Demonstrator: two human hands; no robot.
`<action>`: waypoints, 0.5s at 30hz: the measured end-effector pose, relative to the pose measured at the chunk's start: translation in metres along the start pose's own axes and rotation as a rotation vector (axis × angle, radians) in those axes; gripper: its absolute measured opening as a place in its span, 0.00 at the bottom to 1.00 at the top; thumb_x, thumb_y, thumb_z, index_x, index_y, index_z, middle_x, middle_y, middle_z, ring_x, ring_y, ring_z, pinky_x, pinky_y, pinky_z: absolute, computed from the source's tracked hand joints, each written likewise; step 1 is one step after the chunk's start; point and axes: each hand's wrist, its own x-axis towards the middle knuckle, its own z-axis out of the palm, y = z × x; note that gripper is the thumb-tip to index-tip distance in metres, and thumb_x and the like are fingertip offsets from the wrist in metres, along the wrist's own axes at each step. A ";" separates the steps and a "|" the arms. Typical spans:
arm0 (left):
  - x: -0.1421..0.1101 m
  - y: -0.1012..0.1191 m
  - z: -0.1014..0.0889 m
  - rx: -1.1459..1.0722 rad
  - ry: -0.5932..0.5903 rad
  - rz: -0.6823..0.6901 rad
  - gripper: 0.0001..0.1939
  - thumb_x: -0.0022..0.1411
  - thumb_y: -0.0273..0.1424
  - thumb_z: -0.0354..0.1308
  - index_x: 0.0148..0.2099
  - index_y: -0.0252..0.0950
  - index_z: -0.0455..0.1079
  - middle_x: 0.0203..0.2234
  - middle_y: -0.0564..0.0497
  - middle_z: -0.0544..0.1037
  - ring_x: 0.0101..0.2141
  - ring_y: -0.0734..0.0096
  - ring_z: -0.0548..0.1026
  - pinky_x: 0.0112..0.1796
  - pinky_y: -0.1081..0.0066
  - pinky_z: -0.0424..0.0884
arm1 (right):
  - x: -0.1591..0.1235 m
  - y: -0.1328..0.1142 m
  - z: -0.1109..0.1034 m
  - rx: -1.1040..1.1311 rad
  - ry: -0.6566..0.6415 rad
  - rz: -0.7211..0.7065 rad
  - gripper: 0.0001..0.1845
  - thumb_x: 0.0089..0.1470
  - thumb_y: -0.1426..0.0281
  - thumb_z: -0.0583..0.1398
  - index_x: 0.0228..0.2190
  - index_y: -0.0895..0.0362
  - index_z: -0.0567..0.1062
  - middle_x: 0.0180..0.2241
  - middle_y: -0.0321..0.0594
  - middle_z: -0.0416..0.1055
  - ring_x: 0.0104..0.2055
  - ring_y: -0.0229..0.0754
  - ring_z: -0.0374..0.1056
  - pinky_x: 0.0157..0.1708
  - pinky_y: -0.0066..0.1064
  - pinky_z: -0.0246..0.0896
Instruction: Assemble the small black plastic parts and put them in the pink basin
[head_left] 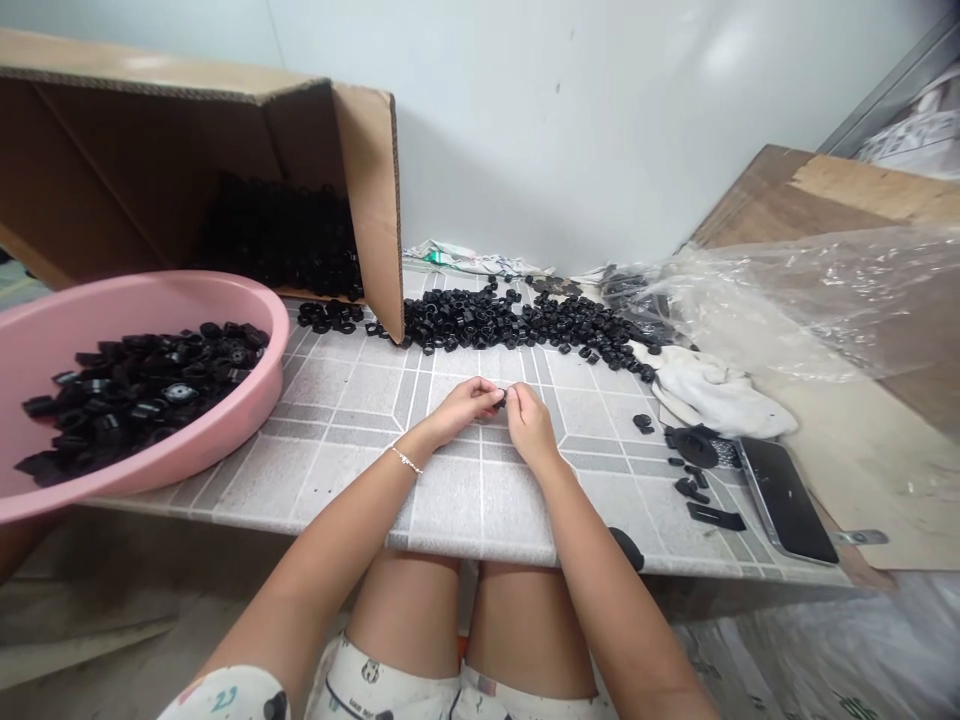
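My left hand (466,408) and my right hand (529,420) meet above the middle of the table, both closed. Between their fingertips is a small black plastic part (501,399), mostly covered by the fingers. Beyond the hands, a long heap of small black ring-shaped parts (480,318) lies across the table. More black parts (172,385) fill the pink basin (274,325) at the left, some with a pale round face showing.
A cardboard box (367,190) on its side holds more black parts. At the right lie a white cloth (716,395), a phone (787,500), a black disc (696,447), a flat black strip (716,516) and clear plastic sheeting (810,300). A pale wall (562,130) stands behind.
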 end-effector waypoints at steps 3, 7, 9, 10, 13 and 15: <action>0.000 0.001 0.002 0.013 -0.001 0.000 0.22 0.48 0.45 0.66 0.35 0.32 0.66 0.29 0.52 0.71 0.31 0.75 0.70 0.36 0.71 0.65 | 0.001 0.000 -0.001 0.078 0.013 0.050 0.18 0.63 0.60 0.45 0.23 0.53 0.58 0.24 0.34 0.60 0.28 0.40 0.58 0.32 0.32 0.52; 0.000 0.001 0.001 -0.038 0.014 -0.020 0.21 0.51 0.45 0.64 0.34 0.33 0.64 0.29 0.52 0.71 0.31 0.75 0.70 0.36 0.71 0.65 | 0.001 -0.001 -0.001 0.147 -0.048 0.040 0.17 0.61 0.56 0.48 0.26 0.53 0.60 0.25 0.33 0.61 0.29 0.40 0.59 0.32 0.31 0.53; 0.000 0.001 0.002 -0.051 -0.023 0.009 0.20 0.52 0.45 0.63 0.34 0.34 0.64 0.28 0.52 0.71 0.31 0.76 0.70 0.36 0.71 0.65 | 0.000 -0.001 0.001 0.182 -0.054 0.073 0.18 0.61 0.55 0.47 0.25 0.53 0.59 0.24 0.33 0.60 0.27 0.40 0.59 0.31 0.31 0.52; -0.001 0.001 0.002 -0.046 -0.040 0.038 0.20 0.52 0.45 0.64 0.35 0.34 0.64 0.29 0.53 0.70 0.31 0.76 0.70 0.37 0.71 0.65 | 0.000 0.000 0.002 0.201 -0.047 0.096 0.19 0.61 0.55 0.46 0.25 0.53 0.58 0.23 0.32 0.60 0.27 0.40 0.58 0.30 0.31 0.52; -0.001 -0.001 0.005 0.056 -0.033 0.166 0.20 0.51 0.41 0.65 0.39 0.34 0.65 0.31 0.53 0.71 0.33 0.74 0.70 0.39 0.70 0.65 | 0.001 0.003 0.004 0.248 -0.020 0.173 0.21 0.61 0.54 0.44 0.24 0.53 0.60 0.21 0.33 0.61 0.26 0.40 0.59 0.28 0.31 0.51; 0.000 -0.002 0.007 0.135 -0.014 0.223 0.19 0.51 0.39 0.66 0.40 0.34 0.66 0.32 0.52 0.72 0.35 0.73 0.70 0.41 0.70 0.65 | 0.002 0.003 0.003 0.275 -0.014 0.211 0.22 0.61 0.53 0.44 0.23 0.53 0.61 0.21 0.34 0.61 0.25 0.40 0.58 0.27 0.31 0.52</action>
